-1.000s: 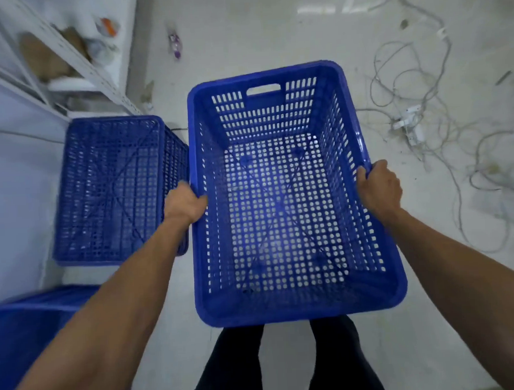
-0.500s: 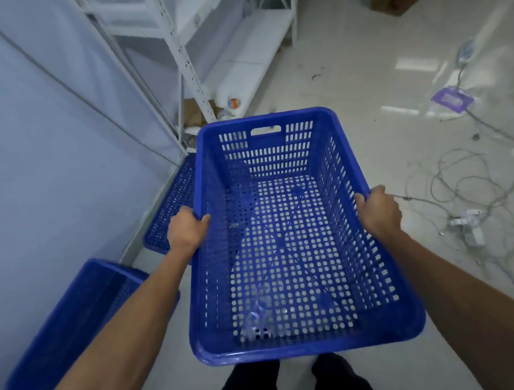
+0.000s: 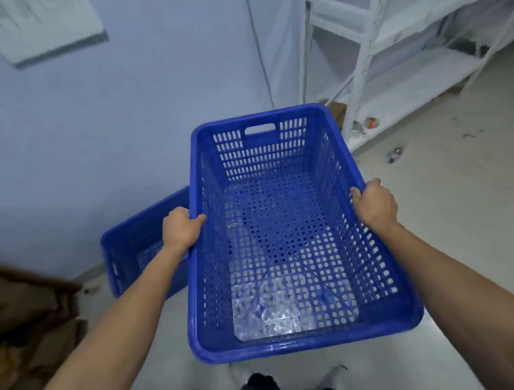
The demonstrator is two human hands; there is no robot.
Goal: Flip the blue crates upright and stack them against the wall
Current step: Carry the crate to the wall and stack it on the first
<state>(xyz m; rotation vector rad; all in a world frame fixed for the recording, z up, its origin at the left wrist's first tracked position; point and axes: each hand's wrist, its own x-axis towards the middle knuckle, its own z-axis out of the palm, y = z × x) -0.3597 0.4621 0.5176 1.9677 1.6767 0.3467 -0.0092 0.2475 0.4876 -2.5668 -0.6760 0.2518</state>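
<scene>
The left hand [image 3: 182,227] and right hand [image 3: 374,203] are gripping the carried crate [image 3: 281,238] by its long rims, upright, lengthwise near-to-far. The floor crate [image 3: 134,247] is sitting lower left by the wall [image 3: 129,126], nearer the left hand.

Blue perforated crate [image 3: 284,252] upright, open side up, held off floor; 2nd blue crate [image 3: 140,244] upright on floor by wall.

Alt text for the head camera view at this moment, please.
A person holds an upright blue crate in front of them, left hand and right hand gripping its side rims. A second blue crate sits on the floor beside the pale wall, lower left; white metal shelving stands upper right.
</scene>
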